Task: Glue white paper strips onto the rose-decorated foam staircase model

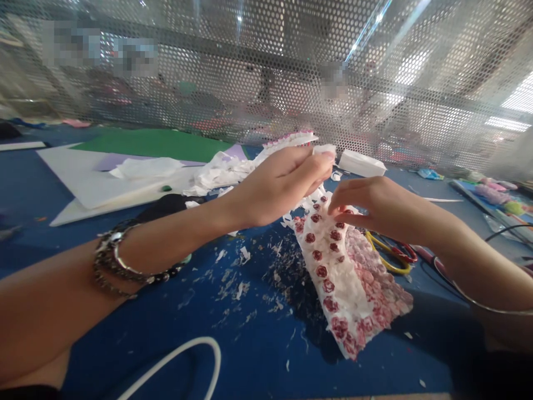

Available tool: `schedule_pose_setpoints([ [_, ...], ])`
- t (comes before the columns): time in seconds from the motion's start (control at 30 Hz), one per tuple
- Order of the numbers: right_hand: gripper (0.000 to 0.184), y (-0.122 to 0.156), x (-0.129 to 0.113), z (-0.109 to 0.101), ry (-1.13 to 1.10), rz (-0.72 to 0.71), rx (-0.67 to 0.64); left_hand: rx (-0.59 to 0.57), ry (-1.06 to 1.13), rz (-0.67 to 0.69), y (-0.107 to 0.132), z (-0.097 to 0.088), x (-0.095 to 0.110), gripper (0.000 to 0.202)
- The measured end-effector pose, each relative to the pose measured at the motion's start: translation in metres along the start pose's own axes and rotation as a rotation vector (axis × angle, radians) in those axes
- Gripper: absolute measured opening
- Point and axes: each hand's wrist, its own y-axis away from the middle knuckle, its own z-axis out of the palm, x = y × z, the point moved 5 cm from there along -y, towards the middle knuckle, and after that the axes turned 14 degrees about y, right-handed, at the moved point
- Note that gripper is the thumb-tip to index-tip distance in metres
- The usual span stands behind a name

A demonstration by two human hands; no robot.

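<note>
My left hand [283, 186] is raised over the blue table [233, 333], fingers pinched on the top edge of a white sheet studded with small red roses [337, 266]. The sheet hangs down from that pinch and spreads onto the table. My right hand [375, 208] comes in from the right with its fingertips pressed together on the sheet's upper part, beside one of the roses. A beaded bracelet sits on my left wrist and a thin bangle on my right.
White paper scraps [241, 283] litter the table below my hands. Yellow-and-red-handled scissors [395, 255] lie behind the sheet. White sheets [91, 183], a green sheet [154, 143] and crumpled white paper [220, 172] lie at the back. A perforated metal screen [266, 66] walls the far side.
</note>
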Motion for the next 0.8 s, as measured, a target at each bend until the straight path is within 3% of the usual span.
schedule_pose_setpoints([
  [0.17,0.018,0.0,-0.007,-0.001,-0.043,-0.037,0.02,-0.005,0.0,0.016,-0.001,0.001,0.0,0.038],
  [0.3,0.019,0.004,-0.004,-0.008,0.06,0.039,0.076,0.009,-0.007,0.037,-0.001,0.0,0.001,0.037],
  [0.53,0.018,0.005,0.002,-0.002,-0.006,0.077,-0.056,-0.015,0.0,0.045,-0.001,0.0,0.002,0.038],
  [0.8,0.015,0.002,-0.002,-0.001,0.029,0.082,0.034,-0.017,-0.052,0.054,-0.001,0.0,0.002,0.037],
])
